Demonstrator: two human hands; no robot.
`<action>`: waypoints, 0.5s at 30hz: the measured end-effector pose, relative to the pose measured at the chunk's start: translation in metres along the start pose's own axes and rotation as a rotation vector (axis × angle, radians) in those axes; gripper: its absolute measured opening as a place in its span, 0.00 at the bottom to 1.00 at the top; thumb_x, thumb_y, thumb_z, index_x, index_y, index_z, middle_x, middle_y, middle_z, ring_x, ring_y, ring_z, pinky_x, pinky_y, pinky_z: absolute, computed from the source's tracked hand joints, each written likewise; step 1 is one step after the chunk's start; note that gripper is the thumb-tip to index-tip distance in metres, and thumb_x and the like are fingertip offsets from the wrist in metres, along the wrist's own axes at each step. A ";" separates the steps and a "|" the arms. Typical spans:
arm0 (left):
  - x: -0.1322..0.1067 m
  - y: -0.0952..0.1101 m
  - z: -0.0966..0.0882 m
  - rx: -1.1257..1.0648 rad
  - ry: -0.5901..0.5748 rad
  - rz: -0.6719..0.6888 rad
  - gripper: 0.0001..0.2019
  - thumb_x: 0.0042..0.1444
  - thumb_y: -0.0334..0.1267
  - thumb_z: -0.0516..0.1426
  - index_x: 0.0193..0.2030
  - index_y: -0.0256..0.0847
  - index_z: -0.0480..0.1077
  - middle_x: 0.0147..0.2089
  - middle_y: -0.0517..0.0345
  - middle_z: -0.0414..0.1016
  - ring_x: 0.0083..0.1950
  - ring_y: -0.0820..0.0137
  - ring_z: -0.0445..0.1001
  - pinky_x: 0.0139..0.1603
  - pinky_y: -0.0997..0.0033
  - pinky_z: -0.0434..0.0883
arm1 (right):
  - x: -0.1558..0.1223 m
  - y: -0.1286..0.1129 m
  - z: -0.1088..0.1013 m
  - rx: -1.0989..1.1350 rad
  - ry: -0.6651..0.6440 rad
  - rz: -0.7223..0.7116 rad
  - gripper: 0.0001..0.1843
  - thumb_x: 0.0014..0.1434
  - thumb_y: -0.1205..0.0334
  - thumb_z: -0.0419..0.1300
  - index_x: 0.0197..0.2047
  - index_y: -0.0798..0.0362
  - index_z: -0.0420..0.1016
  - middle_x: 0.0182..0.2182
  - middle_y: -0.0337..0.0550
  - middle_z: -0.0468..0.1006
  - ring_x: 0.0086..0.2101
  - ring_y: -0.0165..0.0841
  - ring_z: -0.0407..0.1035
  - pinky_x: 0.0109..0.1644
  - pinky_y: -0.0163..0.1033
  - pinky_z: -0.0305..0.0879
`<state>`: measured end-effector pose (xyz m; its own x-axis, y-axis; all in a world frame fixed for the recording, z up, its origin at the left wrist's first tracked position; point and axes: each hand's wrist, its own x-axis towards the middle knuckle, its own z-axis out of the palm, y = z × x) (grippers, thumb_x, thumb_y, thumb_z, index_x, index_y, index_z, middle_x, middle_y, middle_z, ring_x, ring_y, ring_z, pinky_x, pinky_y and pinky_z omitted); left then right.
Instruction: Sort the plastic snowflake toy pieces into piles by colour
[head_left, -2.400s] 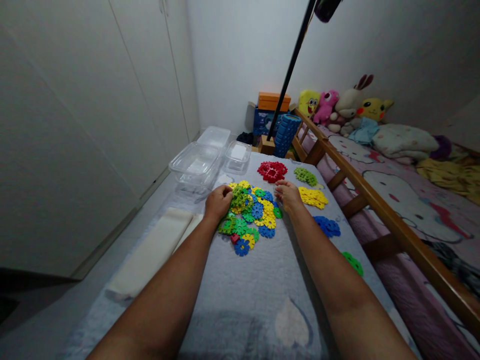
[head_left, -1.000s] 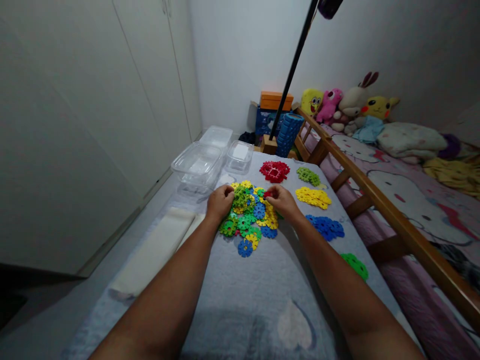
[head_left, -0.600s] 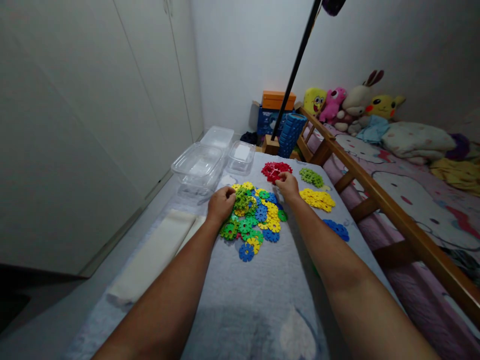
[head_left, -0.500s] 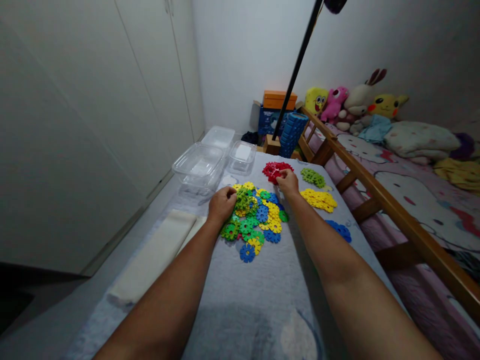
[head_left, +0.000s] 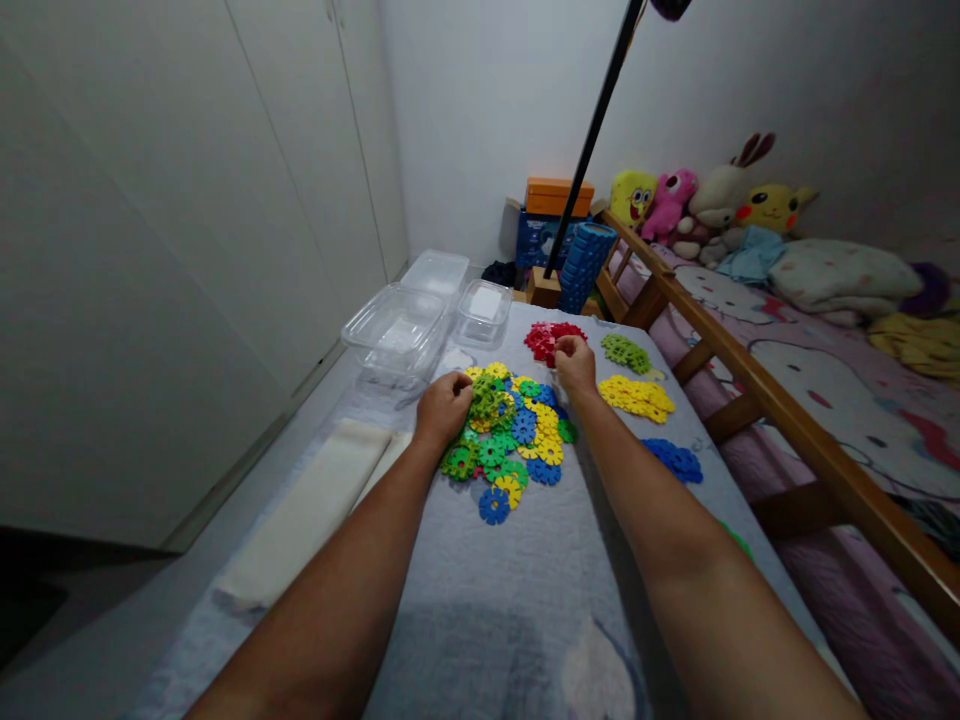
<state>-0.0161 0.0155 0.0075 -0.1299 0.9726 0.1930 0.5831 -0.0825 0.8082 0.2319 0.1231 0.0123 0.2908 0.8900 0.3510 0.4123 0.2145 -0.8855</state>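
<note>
My left hand (head_left: pixel 445 408) is closed at the left edge of a mixed pile of plastic snowflake discs (head_left: pixel 525 428) in green, yellow and blue. Its fingertips meet light green discs (head_left: pixel 491 400); what they grip is hidden. Farther off, my right hand (head_left: pixel 575 364) has its fingers pinched together at the near right edge of a red snowflake disc heap (head_left: pixel 551 340). I cannot make out what that pinch holds. Sorted discs lie to the right: light green ones (head_left: pixel 626 352), yellow ones (head_left: pixel 636 398) and blue ones (head_left: pixel 675 460).
Clear plastic containers (head_left: pixel 397 325) stand at the table's far left, with a smaller clear box (head_left: pixel 484 305) beside them. A folded cream cloth (head_left: pixel 307 510) lies on the left. A wooden bed rail (head_left: pixel 720 350) runs along the right side. Behind the table rises a black pole (head_left: pixel 600 130).
My right hand has shifted very slightly at the red heap, its fingers drawn a little closer together. The left hand keeps its place. More of the blue discs shows past the right forearm.
</note>
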 end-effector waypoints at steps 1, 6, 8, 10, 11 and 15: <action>0.000 0.000 0.000 0.000 -0.001 0.001 0.11 0.57 0.39 0.54 0.41 0.42 0.76 0.43 0.54 0.82 0.44 0.63 0.78 0.47 0.66 0.70 | -0.002 -0.003 -0.001 0.027 -0.002 -0.005 0.10 0.45 0.64 0.55 0.34 0.50 0.69 0.33 0.42 0.77 0.36 0.37 0.71 0.47 0.43 0.69; 0.001 0.000 0.000 0.000 -0.005 0.001 0.11 0.57 0.40 0.54 0.41 0.42 0.76 0.43 0.54 0.82 0.45 0.63 0.78 0.48 0.66 0.71 | -0.023 -0.026 -0.013 0.052 -0.041 -0.015 0.12 0.47 0.62 0.56 0.38 0.51 0.71 0.36 0.43 0.78 0.37 0.36 0.71 0.45 0.42 0.71; 0.001 -0.001 0.000 0.001 -0.008 0.002 0.11 0.57 0.40 0.54 0.41 0.42 0.76 0.43 0.54 0.82 0.45 0.63 0.78 0.48 0.66 0.71 | -0.039 -0.037 -0.022 0.032 -0.091 -0.019 0.13 0.49 0.61 0.55 0.39 0.52 0.72 0.36 0.44 0.79 0.38 0.36 0.72 0.44 0.41 0.71; 0.001 -0.001 0.000 0.005 -0.011 0.006 0.11 0.58 0.40 0.54 0.41 0.42 0.77 0.44 0.54 0.82 0.46 0.63 0.78 0.50 0.65 0.71 | -0.057 -0.046 -0.031 -0.009 -0.140 -0.035 0.12 0.51 0.61 0.56 0.40 0.52 0.73 0.37 0.44 0.79 0.38 0.36 0.72 0.45 0.41 0.71; 0.002 -0.001 0.000 0.011 -0.010 0.011 0.11 0.58 0.40 0.55 0.42 0.42 0.77 0.44 0.54 0.82 0.47 0.63 0.78 0.50 0.65 0.72 | -0.066 -0.049 -0.036 -0.043 -0.167 -0.047 0.12 0.52 0.61 0.56 0.40 0.52 0.74 0.38 0.44 0.80 0.38 0.37 0.73 0.45 0.41 0.71; 0.002 0.000 0.001 0.062 -0.004 0.079 0.12 0.57 0.39 0.56 0.45 0.41 0.77 0.50 0.50 0.81 0.54 0.60 0.76 0.59 0.61 0.70 | -0.100 -0.047 -0.051 -0.257 -0.307 -0.124 0.12 0.54 0.63 0.57 0.41 0.51 0.77 0.41 0.45 0.81 0.43 0.39 0.73 0.51 0.44 0.69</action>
<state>-0.0153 0.0176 0.0073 -0.0781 0.9644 0.2527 0.6403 -0.1457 0.7541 0.2270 0.0033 0.0340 -0.0292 0.9508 0.3085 0.6416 0.2545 -0.7236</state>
